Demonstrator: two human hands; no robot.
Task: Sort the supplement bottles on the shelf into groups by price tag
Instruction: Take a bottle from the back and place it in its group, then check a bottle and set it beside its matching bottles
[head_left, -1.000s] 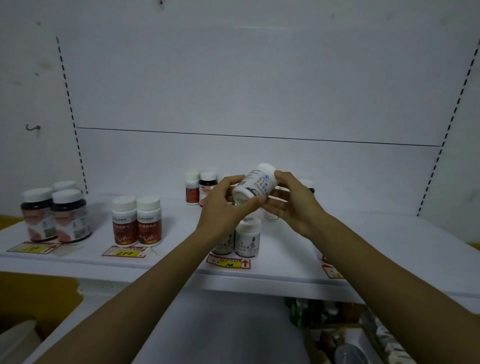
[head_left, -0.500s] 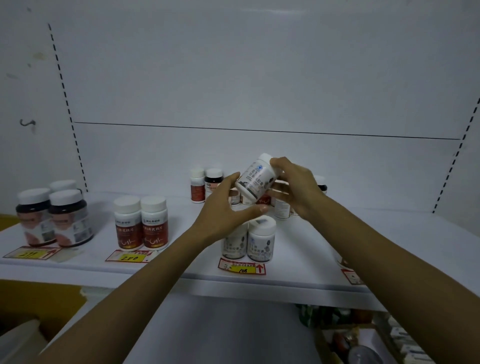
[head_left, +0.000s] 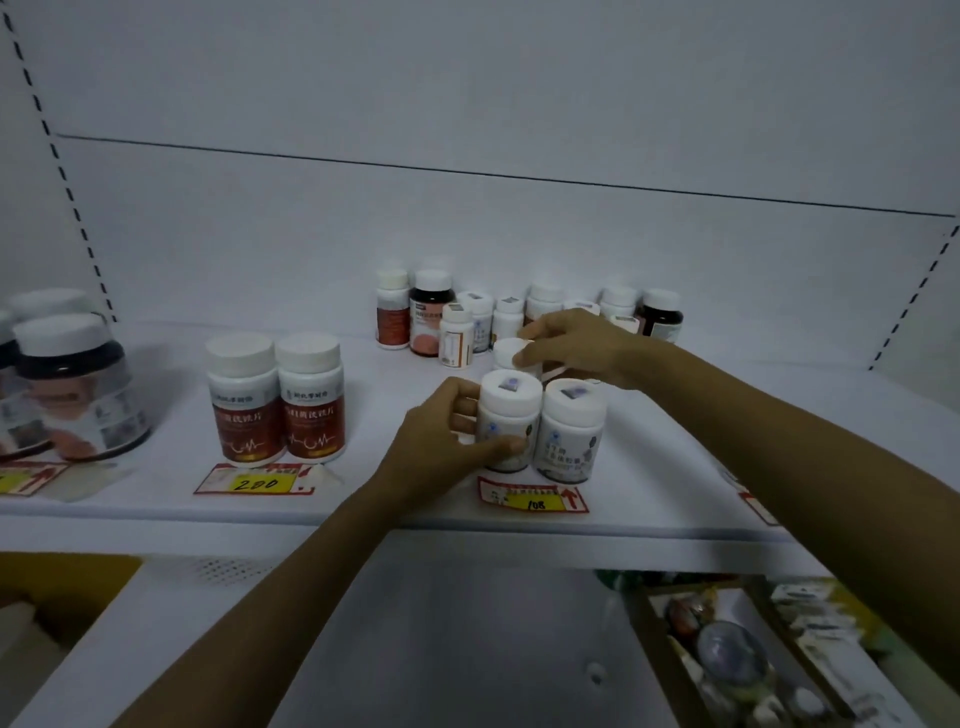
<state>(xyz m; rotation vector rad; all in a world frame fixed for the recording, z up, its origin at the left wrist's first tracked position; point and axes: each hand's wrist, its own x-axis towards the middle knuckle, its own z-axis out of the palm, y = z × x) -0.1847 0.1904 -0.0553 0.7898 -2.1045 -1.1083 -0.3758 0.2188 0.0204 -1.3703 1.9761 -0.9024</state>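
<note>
On the white shelf (head_left: 363, 509), two white-capped white bottles stand side by side above a yellow price tag reading 108 (head_left: 532, 497). My left hand (head_left: 447, 434) grips the left bottle of the pair (head_left: 509, 415); the right one (head_left: 571, 431) stands free. Just behind them is a third white bottle (head_left: 509, 353), upright, with my right hand (head_left: 582, 348) holding it by the cap and side. Two red-labelled bottles (head_left: 275, 400) stand above a tag reading 200 (head_left: 254, 481).
Several unsorted bottles (head_left: 467, 322) cluster at the back of the shelf, behind my hands. Large dark jars (head_left: 72, 389) stand at the far left above another tag. A further tag (head_left: 753, 506) lies at the right front edge. A box of goods (head_left: 727, 649) sits on the level below.
The white bottle that both hands held up in the air has come down onto the shelf behind the pair. My left hand let go of it and now grips the front left bottle.
</note>
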